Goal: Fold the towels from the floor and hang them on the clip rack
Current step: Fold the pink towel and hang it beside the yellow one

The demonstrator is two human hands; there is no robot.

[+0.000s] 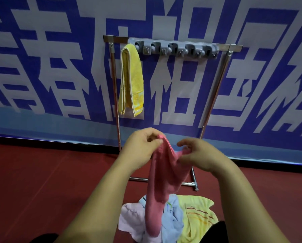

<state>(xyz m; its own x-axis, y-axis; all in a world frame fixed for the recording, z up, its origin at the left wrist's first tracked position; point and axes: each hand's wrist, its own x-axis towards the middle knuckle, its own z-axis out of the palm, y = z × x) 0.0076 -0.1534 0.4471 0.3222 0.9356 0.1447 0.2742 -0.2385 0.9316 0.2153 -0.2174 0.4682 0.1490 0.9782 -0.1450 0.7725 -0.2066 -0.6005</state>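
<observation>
In front of the rack [176,48], my left hand [139,146] pinches the pink towel [162,178] and my right hand [201,155] grips its other edge. It hangs over the pile [196,216] on the floor [41,181]. A yellow towel [131,79] hangs from the rack's left end.

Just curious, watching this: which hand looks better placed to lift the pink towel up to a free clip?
Probably the left hand: it pinches the pink towel at its topmost corner, almost under the free clips beside the hung yellow towel. The right hand holds a lower edge.
</observation>
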